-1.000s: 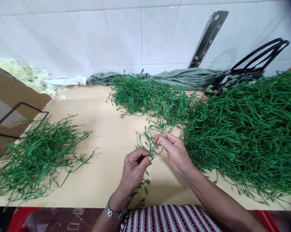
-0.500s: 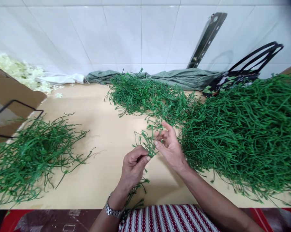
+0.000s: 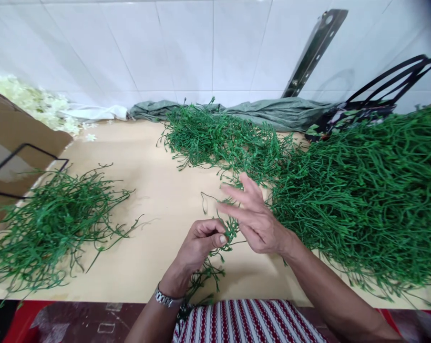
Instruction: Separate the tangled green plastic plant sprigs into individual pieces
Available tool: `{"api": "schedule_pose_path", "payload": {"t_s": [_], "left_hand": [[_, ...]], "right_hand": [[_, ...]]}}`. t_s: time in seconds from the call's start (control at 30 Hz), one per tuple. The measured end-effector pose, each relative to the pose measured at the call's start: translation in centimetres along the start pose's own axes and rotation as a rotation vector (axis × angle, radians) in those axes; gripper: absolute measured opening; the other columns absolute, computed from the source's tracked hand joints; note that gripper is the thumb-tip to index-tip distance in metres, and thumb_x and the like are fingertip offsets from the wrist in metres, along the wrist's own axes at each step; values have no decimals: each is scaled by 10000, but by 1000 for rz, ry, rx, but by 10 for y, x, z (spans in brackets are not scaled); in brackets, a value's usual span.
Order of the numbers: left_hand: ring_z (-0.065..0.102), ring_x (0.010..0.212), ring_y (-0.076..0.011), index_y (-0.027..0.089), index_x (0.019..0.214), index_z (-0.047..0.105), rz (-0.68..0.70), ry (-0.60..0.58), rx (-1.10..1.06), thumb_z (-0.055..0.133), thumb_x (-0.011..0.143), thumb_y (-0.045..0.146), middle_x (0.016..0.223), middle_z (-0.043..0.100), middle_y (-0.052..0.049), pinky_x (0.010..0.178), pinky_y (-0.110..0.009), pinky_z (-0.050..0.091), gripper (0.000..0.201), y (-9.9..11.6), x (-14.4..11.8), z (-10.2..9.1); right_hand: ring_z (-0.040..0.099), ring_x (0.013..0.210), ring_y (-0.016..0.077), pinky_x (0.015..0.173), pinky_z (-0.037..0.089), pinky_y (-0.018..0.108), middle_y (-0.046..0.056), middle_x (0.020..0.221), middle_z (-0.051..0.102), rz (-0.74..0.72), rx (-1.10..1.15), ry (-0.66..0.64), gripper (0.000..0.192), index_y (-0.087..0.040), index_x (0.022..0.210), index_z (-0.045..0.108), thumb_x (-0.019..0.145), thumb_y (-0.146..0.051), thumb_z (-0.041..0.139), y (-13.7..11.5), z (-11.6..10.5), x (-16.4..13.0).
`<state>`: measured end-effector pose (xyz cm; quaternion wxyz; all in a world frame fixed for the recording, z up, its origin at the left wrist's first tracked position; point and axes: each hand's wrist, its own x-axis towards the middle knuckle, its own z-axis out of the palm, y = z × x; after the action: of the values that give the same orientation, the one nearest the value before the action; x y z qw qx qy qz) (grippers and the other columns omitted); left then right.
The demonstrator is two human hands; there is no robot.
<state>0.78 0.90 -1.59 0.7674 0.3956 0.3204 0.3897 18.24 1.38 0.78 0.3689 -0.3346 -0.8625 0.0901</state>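
My left hand (image 3: 200, 245) pinches a small bunch of green plastic sprigs (image 3: 228, 229) between thumb and fingers, over the near middle of the cream table (image 3: 154, 190). More of that bunch (image 3: 204, 276) hangs below the hand toward my lap. My right hand (image 3: 254, 216) hovers just right of the sprigs with its fingers spread flat and nothing gripped, fingertips pointing left over the bunch. A large heap of green sprigs (image 3: 365, 190) lies right beside the right hand.
A looser pile of sprigs (image 3: 51, 224) covers the table's left. Another green pile (image 3: 219, 138) lies at the back middle before a folded grey-green sack (image 3: 272, 112). White flower pieces (image 3: 33, 102), a cardboard box (image 3: 11, 143), a black-handled bag (image 3: 373, 107) and a metal bracket (image 3: 312, 47) line the tiled wall.
My right hand has let go of the sprig tips, spread its fingers and shifted slightly over the bunch. My left hand has kept its pinch and lowered the bunch a little.
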Motion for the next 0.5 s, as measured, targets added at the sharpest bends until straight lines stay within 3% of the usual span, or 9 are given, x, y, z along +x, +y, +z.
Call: {"api": "schedule_pose_path", "payload": {"t_s": [0.07, 0.13, 0.27, 0.4, 0.5], "left_hand": [[386, 495, -62, 123, 573, 638, -7, 14, -13, 780, 520, 249, 517, 486, 24, 488, -196, 295, 197, 2, 1, 0], [384, 483, -59, 124, 570, 646, -9, 26, -4, 785, 512, 249, 499, 481, 28, 480, -193, 295, 196, 3, 2, 0], [423, 502, -72, 131, 583, 655, 61, 91, 30, 760, 564, 246, 514, 513, 16, 501, -202, 332, 157, 4, 2, 2], [442, 550, -78, 146, 647, 665, 195, 178, 99, 717, 632, 204, 561, 534, 16, 532, -201, 348, 80, 4, 0, 3], [423, 561, -73, 148, 672, 650, 256, 201, 214, 669, 689, 171, 577, 507, 24, 531, -199, 334, 34, 2, -3, 5]], "right_hand": [[102, 1352, 245, 1067, 53, 550, 27, 1381, 367, -16, 157, -190, 542, -250, 1276, 414, 768, -72, 352, 1, -6, 3], [215, 1325, 223, 1080, 99, 505, 71, 1275, 491, 40, 351, -285, 457, -178, 1223, 474, 788, -112, 352, 2, -11, 7], [448, 1167, 201, 1007, 315, 421, 117, 1178, 550, 146, 634, -256, 395, -126, 1194, 500, 868, -286, 344, 3, -13, 6], [447, 1150, 209, 973, 343, 415, 128, 1229, 511, 205, 656, -231, 495, -142, 1258, 454, 893, -449, 318, 0, -12, 0], [457, 1118, 217, 945, 363, 422, 127, 1193, 526, 216, 586, -262, 495, -148, 1267, 445, 875, -442, 372, -3, -13, -1]]}}
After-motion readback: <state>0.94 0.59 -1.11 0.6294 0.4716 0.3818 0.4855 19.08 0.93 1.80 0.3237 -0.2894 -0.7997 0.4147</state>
